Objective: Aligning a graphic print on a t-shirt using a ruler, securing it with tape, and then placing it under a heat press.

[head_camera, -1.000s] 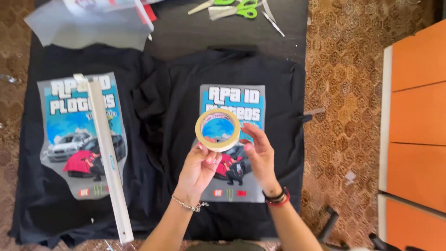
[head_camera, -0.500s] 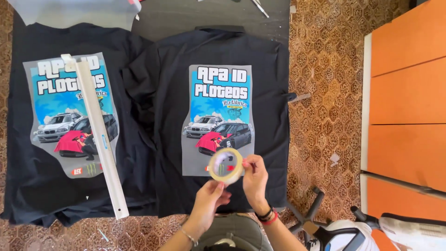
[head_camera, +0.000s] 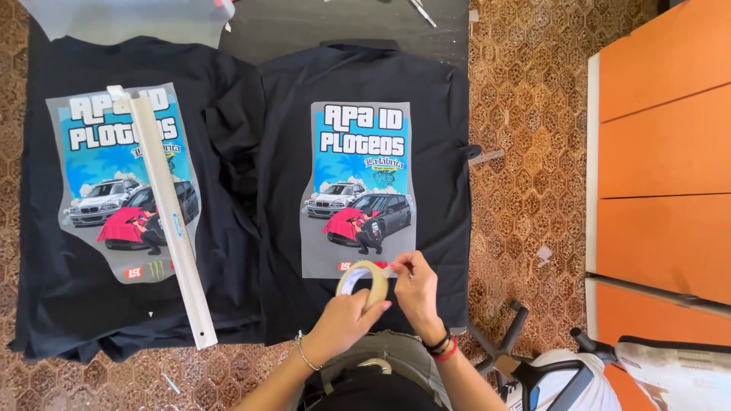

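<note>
At lower centre, a tape roll [head_camera: 362, 278] is gripped by the left hand [head_camera: 344, 318]; its end is being pinched by the right hand [head_camera: 418, 293], so a steady peel is likely needed.

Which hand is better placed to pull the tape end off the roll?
Right, probably. The right hand already pinches at the loose end on top of the tape roll, while the left hand grips the roll.

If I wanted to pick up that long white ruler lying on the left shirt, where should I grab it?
Probably the ruler's lower end, coming from below: it lies flat and slanted across the left print, and that end juts past the shirt's hem, giving fingers an edge.
</note>
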